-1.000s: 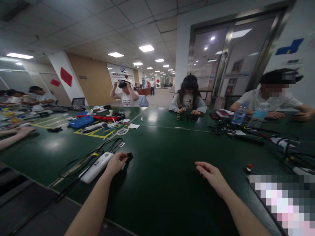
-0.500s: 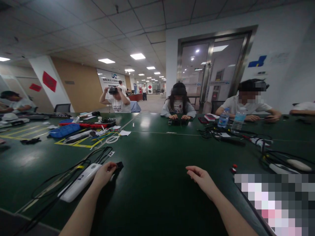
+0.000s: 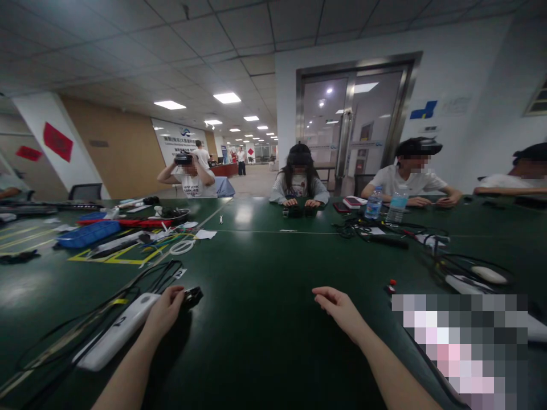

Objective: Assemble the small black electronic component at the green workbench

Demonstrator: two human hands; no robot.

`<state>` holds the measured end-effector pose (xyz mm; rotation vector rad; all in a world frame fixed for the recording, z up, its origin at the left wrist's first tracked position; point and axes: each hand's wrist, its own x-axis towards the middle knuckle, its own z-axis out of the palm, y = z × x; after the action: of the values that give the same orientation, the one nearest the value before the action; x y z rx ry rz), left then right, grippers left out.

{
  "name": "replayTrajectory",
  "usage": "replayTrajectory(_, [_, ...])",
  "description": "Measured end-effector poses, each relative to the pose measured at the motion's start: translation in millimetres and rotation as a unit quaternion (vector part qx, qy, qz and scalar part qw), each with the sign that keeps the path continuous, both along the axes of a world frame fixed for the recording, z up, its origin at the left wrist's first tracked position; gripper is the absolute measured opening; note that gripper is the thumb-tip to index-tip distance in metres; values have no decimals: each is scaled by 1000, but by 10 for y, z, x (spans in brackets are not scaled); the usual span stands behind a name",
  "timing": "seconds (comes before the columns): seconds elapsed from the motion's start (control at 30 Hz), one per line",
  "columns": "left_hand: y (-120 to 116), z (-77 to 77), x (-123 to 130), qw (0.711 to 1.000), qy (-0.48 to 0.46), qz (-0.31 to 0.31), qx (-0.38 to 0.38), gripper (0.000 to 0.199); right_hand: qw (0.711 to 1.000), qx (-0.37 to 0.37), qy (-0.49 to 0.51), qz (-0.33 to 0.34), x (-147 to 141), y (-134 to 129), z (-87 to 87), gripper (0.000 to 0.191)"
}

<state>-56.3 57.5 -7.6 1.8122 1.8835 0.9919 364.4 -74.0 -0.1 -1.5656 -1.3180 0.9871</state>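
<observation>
My left hand [image 3: 164, 310] is closed, its fingertips on the near end of a small black object [image 3: 193, 298] with shiny parts, whose exact kind I cannot make out. The object is low over or on the green table [image 3: 256, 336]. Just beside my left wrist lies a white power strip [image 3: 119, 333] marked 2. My right hand [image 3: 337, 307] hovers over the table on the other side, fingers stretched forward and thumb apart, with nothing visible in it.
Black cables [image 3: 141, 285] run along the power strip. A blue tray [image 3: 89, 233], a white cable coil [image 3: 182, 247] and tools lie farther left. Right are water bottles [image 3: 397, 205], more cables and a blurred-out screen [image 3: 457, 347]. A person [image 3: 299, 176] sits opposite; others sit nearby.
The view has turned slightly right, so the scene sits farther left. The small black object looks a little turned at my left fingertips. My right hand keeps nearly the same pose.
</observation>
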Motion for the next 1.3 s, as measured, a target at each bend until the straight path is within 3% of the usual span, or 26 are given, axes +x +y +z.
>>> replayTrajectory(0.27, [123,-125,-119,999,-32,17,-17,43,1000,-13,5,5,-8,-24,64,32])
replayTrajectory(0.43, [90,-97,0,996,-86,10,-27,45,1000,-16,1,8,-16,-42,85,32])
replayTrajectory(0.6, [9,-23,397,994,-80,-70,-17,42,1000,-9,1,9,-24,-62,110,31])
replayTrajectory(0.83, [-171,-16,1209,978,-63,-197,-21,35,1000,-7,2,7,-14,-44,93,32])
replayTrajectory(1.07, [-611,89,2121,936,-63,-338,-78,32,1000,19,7,0,-31,-20,48,31])
replayTrajectory(1.17, [-807,164,2315,926,-56,-367,-74,29,1000,22,6,-2,-41,-18,56,30])
replayTrajectory(1.3, [-906,170,2320,917,-64,-386,-74,27,1000,13,-4,-3,-60,-45,116,29])
